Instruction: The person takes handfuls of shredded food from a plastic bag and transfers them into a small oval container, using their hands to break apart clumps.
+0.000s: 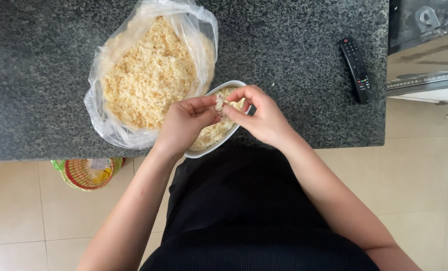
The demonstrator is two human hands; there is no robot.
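Observation:
My left hand (184, 123) and my right hand (261, 115) meet over a white oval dish (210, 149) at the counter's front edge. Together their fingertips pinch a small pale clump of crumbs (221, 104) above the dish. The dish holds a layer of the same yellowish crumbs. Just left of it lies an open clear plastic bag (148, 75) full of these crumbs, its mouth toward the far side of the counter. My left wrist touches the bag's lower edge.
A dark speckled granite counter (294, 65) carries everything. A black remote control (356, 70) lies near its right edge. Below the counter, on the beige tiled floor, stands a red and green woven basket (88, 173). A metal-trimmed fixture (425, 60) is at the right.

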